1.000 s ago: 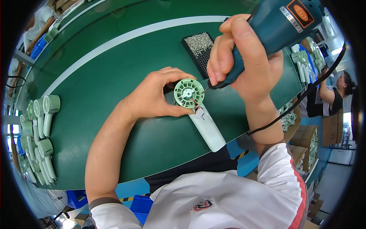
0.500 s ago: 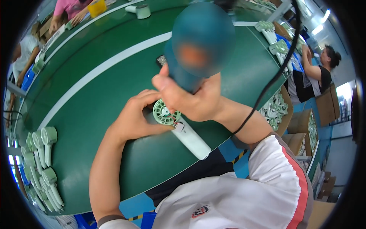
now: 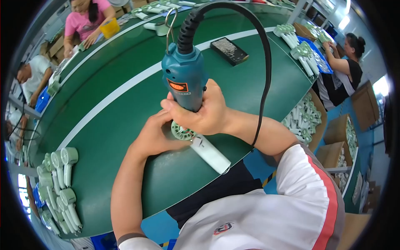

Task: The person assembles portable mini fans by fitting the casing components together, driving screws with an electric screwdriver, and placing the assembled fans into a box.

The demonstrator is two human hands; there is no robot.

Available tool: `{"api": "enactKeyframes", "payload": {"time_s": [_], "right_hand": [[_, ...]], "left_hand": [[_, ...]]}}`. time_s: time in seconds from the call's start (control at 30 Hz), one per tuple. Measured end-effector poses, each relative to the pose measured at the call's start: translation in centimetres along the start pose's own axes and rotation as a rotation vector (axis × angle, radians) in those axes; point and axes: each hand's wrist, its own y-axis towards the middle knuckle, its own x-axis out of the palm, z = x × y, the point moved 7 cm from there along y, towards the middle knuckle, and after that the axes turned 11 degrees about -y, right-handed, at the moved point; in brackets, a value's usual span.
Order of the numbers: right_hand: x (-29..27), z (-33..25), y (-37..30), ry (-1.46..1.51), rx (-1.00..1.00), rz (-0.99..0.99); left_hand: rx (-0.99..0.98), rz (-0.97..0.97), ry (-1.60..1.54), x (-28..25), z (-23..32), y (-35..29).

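Note:
My right hand is wrapped round a blue-green corded electric screwdriver, which stands nearly upright over a small handheld fan. The tool's tip is hidden behind my hand. Pale green and white, the handheld fan lies on the green table, its round slotted head toward my hands and its handle pointing to the lower right. My left hand curls round the head from the left, thumb and fingers gripping it.
Several similar fans stand bunched at the table's left. Beyond the screwdriver sits a black tray of small screws. A black cable arcs over my right forearm. Boxes of fan parts are at right; co-workers sit around the table.
The screwdriver has gone from leaning up close to the camera to farther off and more upright. The view has shifted, and the screw tray now shows. Both hands keep their grips.

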Motion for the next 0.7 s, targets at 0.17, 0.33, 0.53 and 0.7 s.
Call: {"api": "enactKeyframes", "payload": {"time_s": [0.17,0.33,0.53,0.7], "right_hand": [[-2.4,-1.7,0.7,0.213,0.017,-0.057],[-9.0,-1.0,2.4,-0.151,-0.427,0.224],[-4.8,4.0,0.1,-0.198,-0.337,-0.137],[0.7,3.7,-2.5,-0.684,-0.627,-0.528]], "left_hand": [[0.069,-0.014,0.058,0.1,-0.7,0.2],[0.012,-0.008,0.153,0.0,0.0,0.2],[0.001,0.096,-0.366,-5.4,-1.7,-3.4],[0.230,0.119,-0.662,-9.9,-0.9,-6.3]]}}
